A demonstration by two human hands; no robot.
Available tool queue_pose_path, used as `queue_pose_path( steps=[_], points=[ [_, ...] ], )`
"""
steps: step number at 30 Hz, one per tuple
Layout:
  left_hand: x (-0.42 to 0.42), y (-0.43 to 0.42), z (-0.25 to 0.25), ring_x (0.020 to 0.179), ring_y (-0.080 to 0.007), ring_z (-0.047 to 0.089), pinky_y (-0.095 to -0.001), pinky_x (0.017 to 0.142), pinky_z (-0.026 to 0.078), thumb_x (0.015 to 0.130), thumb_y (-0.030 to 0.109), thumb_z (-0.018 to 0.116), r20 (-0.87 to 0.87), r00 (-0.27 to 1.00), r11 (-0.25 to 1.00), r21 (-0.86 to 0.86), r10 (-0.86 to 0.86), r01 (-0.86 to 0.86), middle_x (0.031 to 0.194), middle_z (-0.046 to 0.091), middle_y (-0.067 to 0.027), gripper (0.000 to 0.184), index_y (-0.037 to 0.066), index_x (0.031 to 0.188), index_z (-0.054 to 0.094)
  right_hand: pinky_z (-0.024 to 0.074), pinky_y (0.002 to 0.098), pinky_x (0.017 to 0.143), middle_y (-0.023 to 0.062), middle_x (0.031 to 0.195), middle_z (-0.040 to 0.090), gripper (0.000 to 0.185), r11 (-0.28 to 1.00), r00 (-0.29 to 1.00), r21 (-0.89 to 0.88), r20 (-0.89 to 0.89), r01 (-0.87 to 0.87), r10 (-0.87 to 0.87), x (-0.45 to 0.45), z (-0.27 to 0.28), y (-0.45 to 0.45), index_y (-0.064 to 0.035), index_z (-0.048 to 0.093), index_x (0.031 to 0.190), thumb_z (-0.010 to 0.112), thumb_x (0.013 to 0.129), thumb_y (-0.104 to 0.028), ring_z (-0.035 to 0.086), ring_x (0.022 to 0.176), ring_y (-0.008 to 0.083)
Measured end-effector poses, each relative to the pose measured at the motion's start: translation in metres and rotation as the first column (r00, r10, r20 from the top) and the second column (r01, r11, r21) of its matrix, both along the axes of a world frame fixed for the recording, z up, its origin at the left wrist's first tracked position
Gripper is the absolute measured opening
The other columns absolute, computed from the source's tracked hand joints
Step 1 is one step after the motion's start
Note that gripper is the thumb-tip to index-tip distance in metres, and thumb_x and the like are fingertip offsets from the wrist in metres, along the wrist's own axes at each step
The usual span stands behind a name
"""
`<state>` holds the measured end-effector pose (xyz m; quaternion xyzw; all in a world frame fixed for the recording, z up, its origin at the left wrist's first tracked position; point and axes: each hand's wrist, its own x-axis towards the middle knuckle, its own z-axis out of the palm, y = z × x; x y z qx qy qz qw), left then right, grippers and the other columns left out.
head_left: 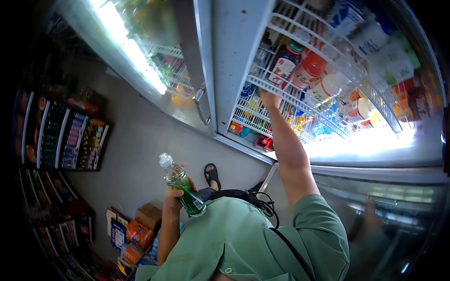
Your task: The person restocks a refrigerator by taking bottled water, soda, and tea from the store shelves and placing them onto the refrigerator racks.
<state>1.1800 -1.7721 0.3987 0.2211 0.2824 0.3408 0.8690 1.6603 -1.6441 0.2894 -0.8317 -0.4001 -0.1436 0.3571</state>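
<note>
My left hand (173,196) is wrapped round a clear bottle (191,199) with green contents and a white cap, held tilted in front of my body. My right arm reaches into an upright fridge, and my right hand (270,98) is at a white wire shelf (293,96). Its fingers are hidden behind the shelf edge and the goods, so I cannot see whether they hold anything. Just above it on the rack stand a dark bottle with a green cap (284,64) and a reddish bottle (309,69). Below are red-capped bottles (263,142).
An open glass door (328,187) is at my right, and another glass door with a metal handle (201,103) is at the left of the fridge. Stocked store shelves (65,136) stand at far left. A cardboard box (149,215) and orange packages (139,234) sit at lower left.
</note>
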Motion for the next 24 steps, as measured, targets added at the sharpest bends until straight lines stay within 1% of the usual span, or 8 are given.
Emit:
queue_pose_path(
  steps=[2,9,13,15,18,19,22,24],
  points=[
    [-0.01,-0.003,0.002,0.076,-0.0325,0.062,-0.0424,0.071,0.053,0.055,0.01,0.069,0.053,0.996,0.998,-0.009,0.066,-0.066,0.09,0.059,-0.0176,0.099,0.007,0.141,0.022,0.0411,0.0457,0.095,0.0168,0.124,0.056,0.05,0.967,0.986,-0.254,0.161,0.005,0.037,0.038,-0.04,0.016,-0.0106,0.056,0.121,0.058,0.081,-0.042,0.052,0.114,0.0345],
    [-0.022,-0.014,0.015,0.081,-0.0325,0.062,-0.0432,0.073,0.053,0.058,0.015,0.068,0.049,0.992,0.994,-0.005,0.113,-0.113,0.091,0.058,-0.0186,0.094,0.007,0.141,0.025,0.0437,0.0447,0.088,0.0149,0.119,0.059,0.048,0.948,0.995,-0.308,-0.08,-0.078,0.055,0.052,-0.012,0.004,-0.0086,0.062,0.114,0.057,0.082,-0.044,0.055,0.107,0.0335],
    [-0.014,-0.009,0.009,0.087,-0.0326,0.061,-0.0417,0.079,0.05,0.062,0.013,0.067,0.229,0.972,0.998,-0.015,0.056,-0.054,0.099,0.058,-0.0193,0.093,0.006,0.142,0.021,0.0443,0.0444,0.086,0.0157,0.116,0.06,0.048,0.904,0.955,-0.42,-0.29,-0.076,-0.054,0.026,0.024,-0.005,-0.0074,0.064,0.111,0.059,0.081,-0.045,0.057,0.104,0.0338],
    [-0.006,-0.007,-0.001,0.089,-0.0319,0.061,-0.0439,0.083,0.049,0.062,0.012,0.066,0.284,0.957,0.998,-0.045,0.052,-0.041,0.103,0.058,-0.0192,0.092,0.005,0.142,0.022,0.0451,0.045,0.082,0.0166,0.104,0.063,0.046,0.961,0.973,-0.275,-0.217,0.017,-0.079,-0.038,0.079,-0.028,-0.004,0.065,0.105,0.063,0.08,-0.042,0.059,0.095,0.0352],
    [0.014,-0.001,0.002,0.093,-0.0308,0.06,-0.044,0.087,0.047,0.062,0.011,0.066,0.293,0.955,0.996,-0.08,0.053,-0.03,0.105,0.058,-0.019,0.089,0.004,0.141,0.025,0.0481,0.0417,0.065,0.0141,0.074,0.063,0.037,0.996,0.984,0.055,0.163,-0.077,0.067,-0.056,0.037,-0.073,0.0029,0.063,0.09,0.07,0.078,-0.032,0.06,0.068,0.0299],
    [0.023,0.0,0.003,0.096,-0.0303,0.059,-0.0431,0.089,0.046,0.062,0.011,0.065,0.303,0.952,0.994,-0.105,0.048,-0.017,0.107,0.058,-0.019,0.088,0.003,0.14,0.026,0.0474,0.0382,0.063,0.0128,0.077,0.064,0.034,0.968,0.963,-0.07,-0.144,-0.241,0.229,-0.066,0.033,-0.095,0.0026,0.063,0.088,0.067,0.08,-0.03,0.059,0.066,0.0252],
    [0.049,0.009,-0.017,0.101,-0.0274,0.059,-0.0385,0.092,0.045,0.064,0.01,0.063,0.316,0.948,0.999,-0.023,-0.036,0.045,0.11,0.058,-0.0177,0.078,0.002,0.136,0.035,0.046,0.0283,0.057,0.0085,0.083,0.066,0.03,0.702,0.488,-0.089,-0.78,-0.707,0.392,-0.116,0.053,-0.133,0.0036,0.061,0.097,0.064,0.083,-0.023,0.057,0.063,0.014],
    [0.07,0.016,-0.027,0.1,-0.0257,0.059,-0.036,0.09,0.046,0.065,0.01,0.063,0.276,0.956,0.996,0.02,-0.094,0.092,0.11,0.059,-0.0166,0.073,0.002,0.133,0.039,0.0474,0.027,0.058,0.0095,0.087,0.066,0.036,0.616,0.019,0.169,-0.958,-0.769,0.286,-0.153,0.109,-0.147,0.0052,0.058,0.106,0.063,0.084,-0.023,0.058,0.066,0.0137]
  ],
)
